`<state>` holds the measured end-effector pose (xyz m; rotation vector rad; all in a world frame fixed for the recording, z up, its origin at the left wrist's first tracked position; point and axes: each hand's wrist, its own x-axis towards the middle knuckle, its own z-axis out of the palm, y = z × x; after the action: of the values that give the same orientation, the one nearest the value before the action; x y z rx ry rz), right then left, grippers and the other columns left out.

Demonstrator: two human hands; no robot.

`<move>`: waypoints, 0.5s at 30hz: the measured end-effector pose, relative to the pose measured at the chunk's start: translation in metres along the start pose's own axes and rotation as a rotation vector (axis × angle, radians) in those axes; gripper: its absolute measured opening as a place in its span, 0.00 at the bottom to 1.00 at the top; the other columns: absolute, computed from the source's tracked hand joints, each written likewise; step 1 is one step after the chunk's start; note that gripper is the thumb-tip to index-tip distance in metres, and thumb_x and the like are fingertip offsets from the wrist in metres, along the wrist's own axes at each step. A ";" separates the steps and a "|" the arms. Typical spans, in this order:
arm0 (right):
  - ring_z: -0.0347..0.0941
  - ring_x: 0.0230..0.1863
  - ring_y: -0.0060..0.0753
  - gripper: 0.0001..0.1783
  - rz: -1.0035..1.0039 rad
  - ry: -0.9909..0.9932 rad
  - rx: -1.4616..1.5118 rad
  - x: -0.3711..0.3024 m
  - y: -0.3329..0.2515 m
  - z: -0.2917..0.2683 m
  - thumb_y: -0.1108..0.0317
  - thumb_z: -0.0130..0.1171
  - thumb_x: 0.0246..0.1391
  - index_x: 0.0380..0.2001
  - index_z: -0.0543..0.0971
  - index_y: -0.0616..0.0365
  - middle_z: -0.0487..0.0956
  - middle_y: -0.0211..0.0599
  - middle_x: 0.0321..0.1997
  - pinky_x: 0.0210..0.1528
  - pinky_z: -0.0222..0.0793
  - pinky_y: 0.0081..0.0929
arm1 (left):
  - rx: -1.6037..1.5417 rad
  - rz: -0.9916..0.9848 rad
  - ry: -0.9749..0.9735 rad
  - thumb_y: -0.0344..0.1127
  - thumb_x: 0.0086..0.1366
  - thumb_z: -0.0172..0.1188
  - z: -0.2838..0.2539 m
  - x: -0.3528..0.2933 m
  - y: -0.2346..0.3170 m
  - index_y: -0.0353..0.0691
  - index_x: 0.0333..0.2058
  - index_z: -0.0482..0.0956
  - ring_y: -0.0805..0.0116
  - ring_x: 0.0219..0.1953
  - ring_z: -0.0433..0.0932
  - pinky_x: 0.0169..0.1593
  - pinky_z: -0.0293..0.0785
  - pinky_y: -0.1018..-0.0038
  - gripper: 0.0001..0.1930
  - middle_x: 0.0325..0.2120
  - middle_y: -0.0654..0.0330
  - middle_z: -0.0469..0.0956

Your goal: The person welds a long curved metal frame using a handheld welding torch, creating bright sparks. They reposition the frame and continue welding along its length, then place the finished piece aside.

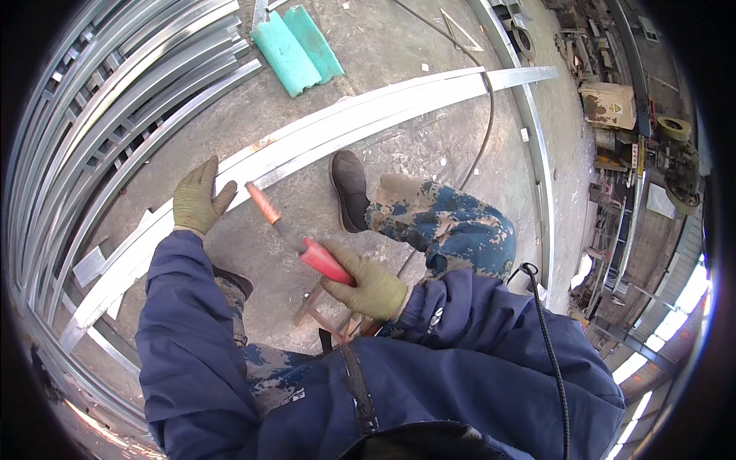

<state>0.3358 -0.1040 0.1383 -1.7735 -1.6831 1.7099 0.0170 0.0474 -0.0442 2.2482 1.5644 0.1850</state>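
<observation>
My right hand [369, 287], in an olive work glove, is wrapped round the red handle of a welding torch [323, 261]. The torch's copper-coloured nozzle points up and left, its tip close to the near edge of a long, pale metal beam [330, 132]. My left hand [198, 201], gloved alike, lies on that beam with its fingers stretched out and the thumb apart. The beam runs from lower left to upper right in front of me. From this view I cannot tell whether the nozzle touches the metal.
Several long metal frames [115, 100] are stacked at the left. Beyond the beam lies a bent turquoise sheet [287, 50]. A dark cable [491, 115] crosses the beam's right part. Another metal rail [543, 192] and a cluttered bench with a box [609, 106] stand at the right.
</observation>
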 end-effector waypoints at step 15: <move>0.77 0.25 0.21 0.28 0.389 0.022 0.631 0.062 -0.019 -0.044 0.52 0.60 0.71 0.65 0.76 0.58 0.80 0.29 0.38 0.25 0.74 0.23 | 0.027 0.010 0.019 0.62 0.69 0.61 0.000 -0.005 -0.003 0.35 0.65 0.73 0.44 0.57 0.80 0.62 0.75 0.57 0.38 0.58 0.44 0.79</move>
<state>0.3403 -0.0259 0.1303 -1.8378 -0.6731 2.0484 0.0129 0.0437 -0.0447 2.2820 1.5746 0.1900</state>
